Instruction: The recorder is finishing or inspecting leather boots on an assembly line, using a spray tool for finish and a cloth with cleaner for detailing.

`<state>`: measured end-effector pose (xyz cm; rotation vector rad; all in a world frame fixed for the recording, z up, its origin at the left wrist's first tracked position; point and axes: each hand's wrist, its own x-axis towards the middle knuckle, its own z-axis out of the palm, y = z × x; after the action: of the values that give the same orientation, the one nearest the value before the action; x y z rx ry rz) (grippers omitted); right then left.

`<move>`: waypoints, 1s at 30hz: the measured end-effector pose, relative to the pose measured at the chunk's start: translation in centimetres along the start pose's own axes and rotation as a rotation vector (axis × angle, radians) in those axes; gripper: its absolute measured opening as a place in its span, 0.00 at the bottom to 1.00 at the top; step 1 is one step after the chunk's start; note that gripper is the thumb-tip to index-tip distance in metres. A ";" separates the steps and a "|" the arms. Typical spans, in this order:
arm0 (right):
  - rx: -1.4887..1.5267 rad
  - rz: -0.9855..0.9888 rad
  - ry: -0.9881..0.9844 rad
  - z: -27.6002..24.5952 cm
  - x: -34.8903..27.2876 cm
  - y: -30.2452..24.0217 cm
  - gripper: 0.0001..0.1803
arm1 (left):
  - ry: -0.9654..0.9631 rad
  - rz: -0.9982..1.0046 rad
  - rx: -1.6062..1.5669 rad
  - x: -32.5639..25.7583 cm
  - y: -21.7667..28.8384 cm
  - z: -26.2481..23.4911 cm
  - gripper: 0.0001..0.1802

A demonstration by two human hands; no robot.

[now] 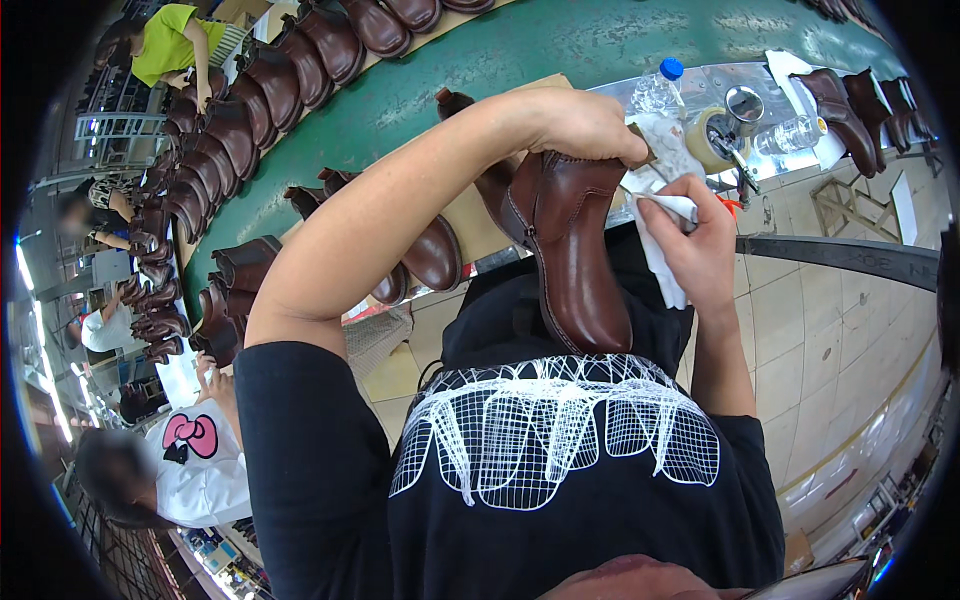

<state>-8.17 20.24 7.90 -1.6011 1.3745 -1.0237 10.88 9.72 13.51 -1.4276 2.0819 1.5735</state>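
Note:
A dark brown ankle boot (588,270) stands out in front of my body, toe pointing down toward my chest. My left hand (585,125) is closed on the top of its shaft, fingers partly hidden. A white cloth (657,255) hangs from my right hand (700,240), pinched between thumb and fingers, just right of the boot and apart from its toe. Another brown boot (492,190) is partly hidden behind my left forearm. More brown boots (432,255) sit below that forearm at the bench edge.
On the green bench (420,105), rows of brown boots (270,85) curve along the far left. At right are a blue-capped bottle (655,90), a tape roll (708,140), a metal cup (744,104) and more boots (840,115). Several co-workers, one in a lime shirt (168,45), work at left.

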 end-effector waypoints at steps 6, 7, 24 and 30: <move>0.172 -0.116 0.007 0.1 -0.5 -2.0 0.09 | 0.028 0.021 -0.041 -0.9 0.7 -0.1 0.20; 0.174 -0.117 0.006 0.3 -0.3 -2.6 0.09 | 0.044 0.059 -0.002 -0.9 0.6 -0.1 0.19; -0.164 -0.485 0.254 -0.8 1.0 -1.7 0.10 | -0.012 0.047 -0.327 0.7 -2.5 1.1 0.21; 0.014 -0.368 0.146 -1.6 1.0 -0.7 0.10 | 0.017 0.138 -0.443 0.7 -2.8 2.0 0.26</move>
<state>-9.28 19.24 9.23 -1.8416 1.1848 -1.3853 11.83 11.04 10.41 -1.4453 1.9570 2.1900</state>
